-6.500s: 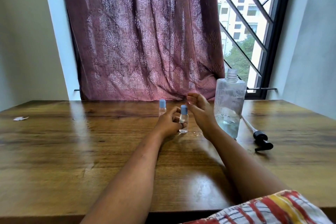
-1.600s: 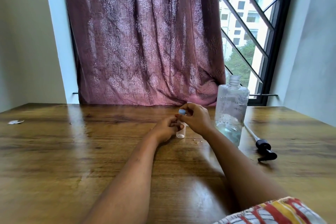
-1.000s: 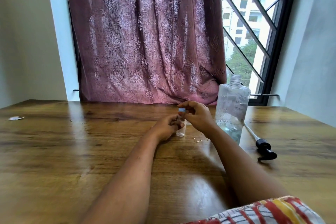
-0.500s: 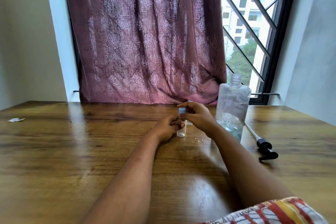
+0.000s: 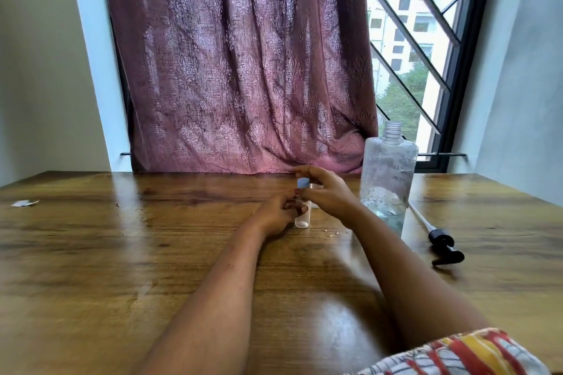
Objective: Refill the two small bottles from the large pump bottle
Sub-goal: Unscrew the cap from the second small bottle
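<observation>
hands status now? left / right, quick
Left hand: closed around the small bottle, steadying it upright on the table.
Right hand: fingers pinched on the bottle's blue cap.

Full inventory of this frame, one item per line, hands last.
Small bottle: 1, clear, blue cap, table centre, between both hands; a second clear bottle shows partly behind the right hand.
Large bottle: 1, clear, uncapped, little liquid, right of hands.
Pump head with tube: 1, black, lying right of large bottle.
Paper scrap: 1, white, far left.
Table: 1, brown wood.
Curtain: 1, mauve, behind table.
Window grille: 1, black, right.
Hands: left hand holds the bottle body; right hand on the cap.
</observation>
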### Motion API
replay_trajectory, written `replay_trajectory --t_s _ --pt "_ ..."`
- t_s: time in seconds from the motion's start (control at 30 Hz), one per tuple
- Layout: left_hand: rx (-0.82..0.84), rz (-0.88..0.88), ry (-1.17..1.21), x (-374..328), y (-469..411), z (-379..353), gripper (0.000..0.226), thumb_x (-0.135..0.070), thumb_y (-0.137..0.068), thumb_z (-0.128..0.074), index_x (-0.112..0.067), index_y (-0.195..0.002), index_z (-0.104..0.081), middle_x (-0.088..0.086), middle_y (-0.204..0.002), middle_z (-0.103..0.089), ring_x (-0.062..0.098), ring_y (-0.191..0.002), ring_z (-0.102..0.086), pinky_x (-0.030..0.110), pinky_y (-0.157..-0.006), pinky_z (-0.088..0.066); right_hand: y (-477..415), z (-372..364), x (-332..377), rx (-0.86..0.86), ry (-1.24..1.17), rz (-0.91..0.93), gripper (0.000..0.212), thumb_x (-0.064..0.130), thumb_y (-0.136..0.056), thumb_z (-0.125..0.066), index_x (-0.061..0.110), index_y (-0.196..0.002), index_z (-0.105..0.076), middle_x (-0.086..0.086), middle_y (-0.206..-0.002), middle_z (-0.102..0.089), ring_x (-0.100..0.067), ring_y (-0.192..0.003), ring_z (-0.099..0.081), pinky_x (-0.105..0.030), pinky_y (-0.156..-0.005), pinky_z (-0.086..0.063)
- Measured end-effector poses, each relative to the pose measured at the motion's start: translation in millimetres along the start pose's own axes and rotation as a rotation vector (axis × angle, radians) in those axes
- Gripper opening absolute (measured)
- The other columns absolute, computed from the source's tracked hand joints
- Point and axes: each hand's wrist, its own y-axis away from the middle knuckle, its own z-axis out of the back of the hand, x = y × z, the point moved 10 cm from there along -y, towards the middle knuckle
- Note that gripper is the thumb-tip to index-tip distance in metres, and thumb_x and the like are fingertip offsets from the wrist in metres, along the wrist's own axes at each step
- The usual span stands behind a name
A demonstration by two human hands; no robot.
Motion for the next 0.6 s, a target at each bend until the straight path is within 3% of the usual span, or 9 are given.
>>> replay_trajectory --t_s 0.07,0.17,0.23,0.33,0.4,0.5,0.6 --pt "0.000 0.003 -0.002 0.4 -0.3 -0.2 0.024 -0.013 -0.090 -0.059 -0.016 -0.114 -0.059 -0.006 -0.094 -0.062 -0.001 -0.074 -0.053 0.020 -0.066 -0.041 1.0 3.5 1.6 -0.070 0.094 0.017 0.035 0.026 -0.078 -0.073 0.020 -0.112 -0.064 0.000 -0.105 -0.066 -0.015 -0.098 -0.060 -0.029 -0.087 -0.049" --pt "-0.003 -0.005 -0.003 -1.1 0.1 -0.1 0.020 -0.010 -0.090 -0.058 -0.015 -0.109 -0.060 -0.011 -0.085 -0.062 -0.001 -0.071 -0.052 0.017 -0.062 -0.041 2.9 7.7 9.5 -0.144 0.226 0.068 0.028 0.023 -0.077 -0.075 0.011 -0.101 -0.068 -0.005 -0.098 -0.068 -0.019 -0.088 -0.061 -0.028 -0.078 -0.048" --pt "0.001 -0.003 0.002 -1.2 0.3 -0.2 0.016 -0.010 -0.090 -0.059 -0.019 -0.104 -0.060 -0.009 -0.086 -0.062 0.001 -0.071 -0.053 0.018 -0.063 -0.041 0.3 5.6 7.2 -0.101 0.189 0.055 0.027 0.014 -0.076 -0.074 0.013 -0.103 -0.069 -0.004 -0.101 -0.070 -0.019 -0.090 -0.063 -0.032 -0.083 -0.051" --pt "-0.003 0.001 -0.028 -1.2 0.5 0.5 0.021 -0.016 -0.091 -0.059 -0.018 -0.112 -0.060 -0.009 -0.086 -0.062 0.001 -0.066 -0.051 0.014 -0.058 -0.040 -0.3 0.7 3.2 -0.014 0.052 0.020 0.040 0.005 -0.075 -0.069 0.019 -0.112 -0.066 0.000 -0.106 -0.068 -0.017 -0.100 -0.063 -0.039 -0.092 -0.051" --pt "-0.002 0.007 -0.019 -0.6 0.3 0.0 0.023 -0.015 -0.091 -0.058 -0.015 -0.114 -0.059 -0.011 -0.086 -0.063 0.006 -0.067 -0.053 0.015 -0.057 -0.041 0.5 -0.4 1.0 -0.004 0.031 0.010 0.043 0.013 -0.076 -0.071 0.019 -0.118 -0.062 0.001 -0.108 -0.066 -0.015 -0.102 -0.061 -0.038 -0.094 -0.050" --pt "0.003 0.010 -0.012 -0.6 0.9 -1.1 0.016 -0.011 -0.092 -0.056 -0.017 -0.107 -0.058 -0.014 -0.081 -0.060 0.005 -0.065 -0.049 0.009 -0.051 -0.039 1.8 2.9 2.7 -0.061 0.128 0.032 0.035 0.021 -0.076 -0.075 0.015 -0.110 -0.066 -0.003 -0.104 -0.067 -0.019 -0.096 -0.061 -0.037 -0.088 -0.051" --pt "0.016 0.017 -0.002 -1.4 1.7 -2.1 0.020 -0.008 -0.091 -0.057 -0.014 -0.109 -0.059 -0.009 -0.086 -0.062 0.005 -0.078 -0.056 0.013 -0.068 -0.043 1.2 8.2 6.1 -0.117 0.143 0.061 0.028 0.016 -0.076 -0.075 0.013 -0.103 -0.068 -0.003 -0.099 -0.068 -0.017 -0.087 -0.062 -0.026 -0.078 -0.052"
